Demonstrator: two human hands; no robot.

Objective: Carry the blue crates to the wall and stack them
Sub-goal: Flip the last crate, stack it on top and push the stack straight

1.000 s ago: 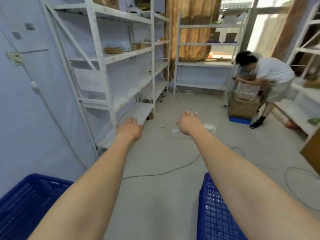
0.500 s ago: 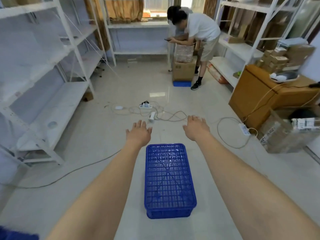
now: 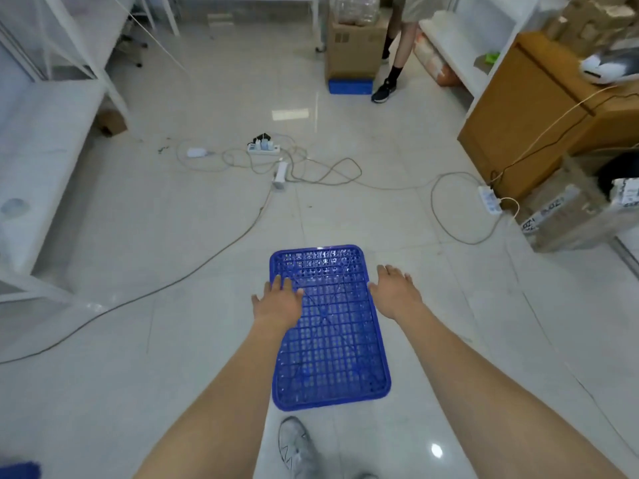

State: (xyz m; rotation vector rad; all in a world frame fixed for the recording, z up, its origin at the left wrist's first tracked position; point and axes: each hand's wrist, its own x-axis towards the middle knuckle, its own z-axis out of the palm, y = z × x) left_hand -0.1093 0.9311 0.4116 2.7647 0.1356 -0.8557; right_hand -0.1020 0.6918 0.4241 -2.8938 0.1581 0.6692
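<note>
A blue mesh crate lies upside down on the white tiled floor right in front of me, its grid bottom facing up. My left hand hovers over the crate's left edge with fingers spread and holds nothing. At the crate's right edge my right hand is open too, palm down. Whether either hand touches the crate I cannot tell. A corner of another blue crate shows at the bottom left.
Cables and power strips trail across the floor beyond the crate. White shelving stands on the left, a wooden cabinet and cardboard boxes on the right. A person stands at the back by a box. My shoe is just behind the crate.
My view has tilted down and moved closer to the crate. Both hands have dropped from beyond the crate's far end to its two long sides.
</note>
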